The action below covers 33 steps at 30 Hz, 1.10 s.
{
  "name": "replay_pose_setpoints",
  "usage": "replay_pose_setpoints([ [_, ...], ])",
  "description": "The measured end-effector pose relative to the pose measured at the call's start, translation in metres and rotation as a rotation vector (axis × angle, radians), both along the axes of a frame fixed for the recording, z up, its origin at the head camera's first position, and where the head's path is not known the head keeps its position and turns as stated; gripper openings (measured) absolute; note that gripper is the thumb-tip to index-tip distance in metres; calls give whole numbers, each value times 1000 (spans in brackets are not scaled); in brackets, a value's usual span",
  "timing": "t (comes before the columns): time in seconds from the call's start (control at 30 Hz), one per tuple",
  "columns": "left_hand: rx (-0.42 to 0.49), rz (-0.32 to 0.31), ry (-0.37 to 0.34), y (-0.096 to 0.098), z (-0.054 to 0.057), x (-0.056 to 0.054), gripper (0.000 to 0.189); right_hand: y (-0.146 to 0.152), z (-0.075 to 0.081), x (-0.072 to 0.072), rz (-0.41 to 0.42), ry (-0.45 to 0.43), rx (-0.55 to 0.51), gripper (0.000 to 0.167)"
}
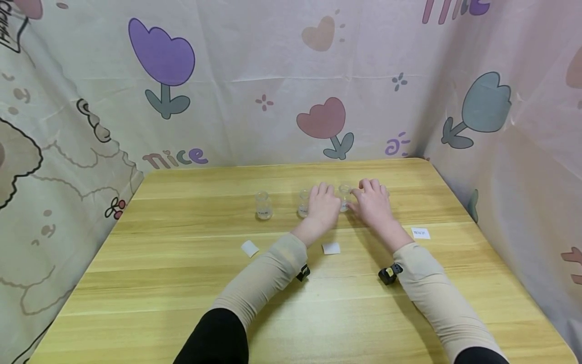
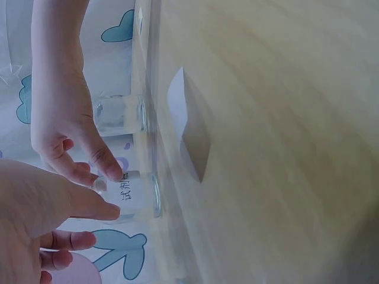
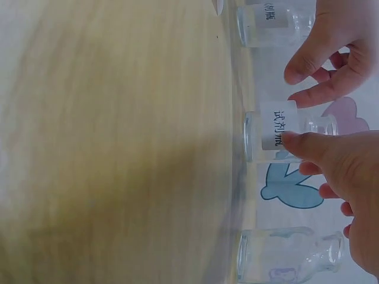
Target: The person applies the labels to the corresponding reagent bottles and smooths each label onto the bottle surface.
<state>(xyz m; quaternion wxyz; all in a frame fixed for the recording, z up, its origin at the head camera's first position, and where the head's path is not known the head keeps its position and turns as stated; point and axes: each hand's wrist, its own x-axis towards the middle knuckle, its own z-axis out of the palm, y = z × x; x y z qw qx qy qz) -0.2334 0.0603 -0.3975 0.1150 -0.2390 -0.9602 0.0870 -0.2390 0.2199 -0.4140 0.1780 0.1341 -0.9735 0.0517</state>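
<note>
A clear glass bottle (image 1: 344, 196) stands upright between the two hands. A white label (image 3: 279, 125) with dark writing lies across its front, its one edge reaching slightly past the glass. My right hand (image 1: 374, 205) holds the bottle from the right, thumb pressed on the label and fingers curled beside the glass. My left hand (image 1: 324, 206) is on the other side, its index finger touching the label's edge and its thumb apart from it. Left of the hands, another labelled bottle (image 1: 303, 203) is partly hidden by the left hand. Farther left stands a third labelled bottle (image 1: 263, 207).
An unlabelled bottle (image 3: 275, 257) stands to the right, hidden behind the right hand in the head view. On the wooden table (image 1: 182, 283) lie a blank white paper piece (image 1: 249, 248), a bent white paper piece (image 1: 331, 248) and a written label (image 1: 420, 233).
</note>
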Motion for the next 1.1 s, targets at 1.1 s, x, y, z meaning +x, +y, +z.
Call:
replay_pose_setpoints([
  [1.1,-223,-18,14,-14,6,-7,22,-2,-4,-5,-53,20,2,46],
])
